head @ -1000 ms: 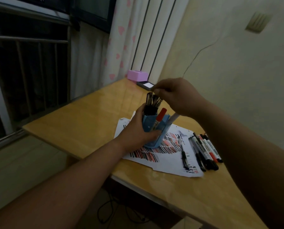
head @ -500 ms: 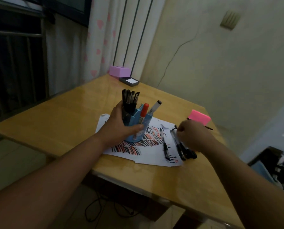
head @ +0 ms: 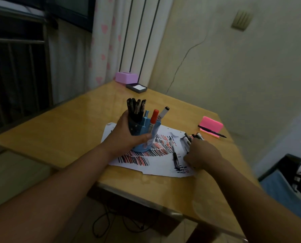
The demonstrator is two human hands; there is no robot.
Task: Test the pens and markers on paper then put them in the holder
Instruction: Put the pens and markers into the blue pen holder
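Note:
My left hand [head: 127,135] grips a blue pen holder [head: 142,137] standing on a sheet of paper [head: 156,163] covered in red and black strokes. Several dark pens [head: 136,107], a red-capped marker [head: 153,117] and a white marker [head: 163,112] stick up from the holder. My right hand [head: 201,154] lies over a bunch of loose markers [head: 191,137] at the paper's right side, fingers curled down onto them; what it holds is hidden. A single black pen [head: 174,154] lies on the paper between my hands.
A pink sticky-note pad [head: 211,125] with a black pen [head: 211,131] across it sits at the table's right. A purple box [head: 126,77] and a dark tray of white notes [head: 136,87] stand at the far corner. The table edge [head: 146,186] runs close below the paper.
My right hand left the top of the holder, dropped to the loose markers on the right, and now sits further over them. My left hand kept its grip on the holder.

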